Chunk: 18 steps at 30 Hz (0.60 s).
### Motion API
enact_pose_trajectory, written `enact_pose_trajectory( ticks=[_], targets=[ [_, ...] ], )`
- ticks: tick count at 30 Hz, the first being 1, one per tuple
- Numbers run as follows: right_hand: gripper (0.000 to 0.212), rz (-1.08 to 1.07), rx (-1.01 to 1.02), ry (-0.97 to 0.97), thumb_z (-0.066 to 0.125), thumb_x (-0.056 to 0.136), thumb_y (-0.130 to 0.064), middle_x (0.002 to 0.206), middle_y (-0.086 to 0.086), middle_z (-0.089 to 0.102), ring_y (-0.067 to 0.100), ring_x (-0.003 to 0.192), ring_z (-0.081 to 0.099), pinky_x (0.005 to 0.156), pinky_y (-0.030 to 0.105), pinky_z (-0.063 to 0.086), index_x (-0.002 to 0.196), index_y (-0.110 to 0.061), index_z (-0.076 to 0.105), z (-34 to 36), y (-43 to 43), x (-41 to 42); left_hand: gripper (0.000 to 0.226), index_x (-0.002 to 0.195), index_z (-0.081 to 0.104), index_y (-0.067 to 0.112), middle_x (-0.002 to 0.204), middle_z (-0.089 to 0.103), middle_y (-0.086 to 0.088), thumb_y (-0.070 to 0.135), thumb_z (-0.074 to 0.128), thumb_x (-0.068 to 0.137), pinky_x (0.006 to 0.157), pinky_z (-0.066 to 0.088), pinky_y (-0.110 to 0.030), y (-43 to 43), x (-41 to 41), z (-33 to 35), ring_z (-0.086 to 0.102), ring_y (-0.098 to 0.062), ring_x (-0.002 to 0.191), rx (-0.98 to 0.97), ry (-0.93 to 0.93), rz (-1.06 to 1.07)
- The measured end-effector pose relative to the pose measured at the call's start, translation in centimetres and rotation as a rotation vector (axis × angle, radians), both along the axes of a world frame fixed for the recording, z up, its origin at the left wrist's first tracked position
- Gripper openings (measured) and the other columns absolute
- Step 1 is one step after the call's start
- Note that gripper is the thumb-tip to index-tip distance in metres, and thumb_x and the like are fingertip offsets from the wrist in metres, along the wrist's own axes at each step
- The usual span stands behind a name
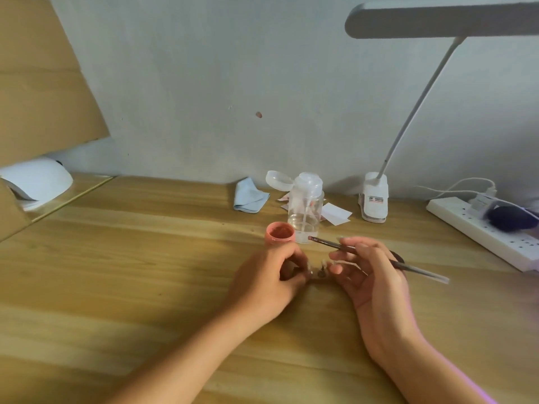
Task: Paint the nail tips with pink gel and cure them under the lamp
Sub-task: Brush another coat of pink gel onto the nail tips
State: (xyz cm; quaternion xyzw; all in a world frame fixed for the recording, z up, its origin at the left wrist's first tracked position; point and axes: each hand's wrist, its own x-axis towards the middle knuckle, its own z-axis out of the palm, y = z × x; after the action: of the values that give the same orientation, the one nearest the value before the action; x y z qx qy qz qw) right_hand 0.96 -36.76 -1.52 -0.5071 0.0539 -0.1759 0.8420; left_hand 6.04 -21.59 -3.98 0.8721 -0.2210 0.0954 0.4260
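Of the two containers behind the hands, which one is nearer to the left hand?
The small pink jar, just beyond the left hand. The tall clear bottle stands further back and to the right.

A pale grey wall (204, 83) backs a wooden desk (116, 272) beneath a white desk lamp (437, 21).

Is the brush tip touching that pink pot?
Apart. The head view shows the tip of the brush, held by the right hand, ending short of the pink gel pot, with the clear pump bottle base visible in the gap.
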Motion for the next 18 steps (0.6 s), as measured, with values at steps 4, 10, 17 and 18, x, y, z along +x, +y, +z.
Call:
enact_pose_trajectory(
  ticks=[4, 10, 17, 18],
  targets=[
    [0.019, 0.014, -0.005, 0.006, 0.049, 0.094, -0.007, 0.086, 0.020, 0.065, 0.024, 0.069, 0.061, 0.073, 0.032, 0.054, 0.088, -0.005, 0.067, 0.2, 0.0, 0.0, 0.018, 0.083, 0.059, 0.031, 0.072, 0.062, 0.014, 0.018, 0.072, 0.081, 0.063, 0.046, -0.029, 0.0, -0.2, 0.1, 0.060, -0.008, 0.067, 0.008, -0.028, 0.011],
    [0.023, 0.014, -0.039, 0.017, 0.048, 0.097, -0.012, 0.089, 0.019, 0.074, 0.029, 0.081, 0.072, 0.074, 0.031, 0.059, 0.094, -0.003, 0.068, 0.0, 0.2, -1.0, 0.016, 0.084, 0.060, 0.029, 0.084, 0.067, 0.022, 0.019, 0.072, 0.082, 0.075, 0.052, -0.026, 0.1, 0.0, 0.0, 0.065, 0.004, 0.078, 0.000, -0.004, 0.003],
    [0.019, -0.054, -0.155, 0.051, 0.066, 0.091, -0.023, 0.082, 0.014, 0.075, 0.019, 0.070, 0.070, 0.060, 0.025, 0.057, 0.089, -0.004, 0.066, 0.3, 0.7, -1.6, 0.018, 0.079, 0.065, 0.033, 0.081, 0.069, 0.021, 0.020, 0.076, 0.085, 0.080, 0.054, -0.036, 0.1, 0.1, 0.1, 0.066, -0.002, 0.076, -0.082, 0.039, -0.028],
    [0.021, -0.080, -0.168, 0.051, 0.066, 0.090, -0.025, 0.078, 0.014, 0.074, 0.017, 0.067, 0.069, 0.059, 0.024, 0.056, 0.088, -0.004, 0.066, 0.2, 0.7, -1.6, 0.018, 0.079, 0.067, 0.033, 0.081, 0.069, 0.021, 0.019, 0.077, 0.085, 0.081, 0.054, -0.037, 0.1, 0.2, 0.1, 0.066, -0.002, 0.077, -0.096, 0.051, -0.038]
  ],
)
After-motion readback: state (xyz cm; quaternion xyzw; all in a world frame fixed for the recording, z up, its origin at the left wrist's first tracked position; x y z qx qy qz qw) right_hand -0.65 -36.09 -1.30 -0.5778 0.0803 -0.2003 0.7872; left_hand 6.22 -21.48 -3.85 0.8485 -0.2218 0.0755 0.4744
